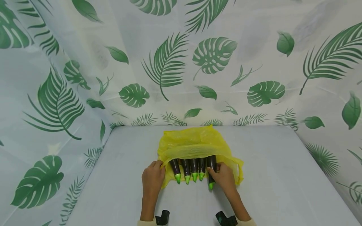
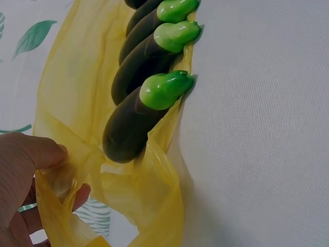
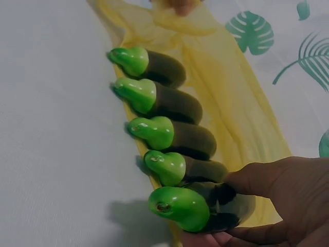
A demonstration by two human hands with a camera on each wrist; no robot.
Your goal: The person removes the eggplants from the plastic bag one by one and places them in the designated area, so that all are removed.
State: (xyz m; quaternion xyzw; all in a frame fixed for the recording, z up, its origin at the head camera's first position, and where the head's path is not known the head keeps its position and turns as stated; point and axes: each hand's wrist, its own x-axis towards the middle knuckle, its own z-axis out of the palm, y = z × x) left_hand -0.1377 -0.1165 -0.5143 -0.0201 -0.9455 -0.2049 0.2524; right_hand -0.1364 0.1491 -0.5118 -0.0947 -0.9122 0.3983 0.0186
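Several dark eggplants with bright green stem ends lie side by side in the mouth of a yellow plastic bag (image 1: 195, 138), their stems toward the person. My left hand (image 1: 152, 177) pinches the bag's edge at the left, lifting the film beside the leftmost eggplant (image 2: 139, 116). At the right end, my right hand (image 1: 224, 177) grips the rightmost eggplant (image 1: 211, 166) between thumb and fingers. That eggplant (image 3: 190, 208) sits a little nearer the person than the others. The far ends of the eggplants are hidden under the bag's upper layer.
The bag lies on a white-covered table (image 1: 268, 175). Behind and beside it hang white sheets (image 1: 175, 106) printed with green leaves. Two black wrist devices (image 1: 163, 217) show at the lower edge of the head view.
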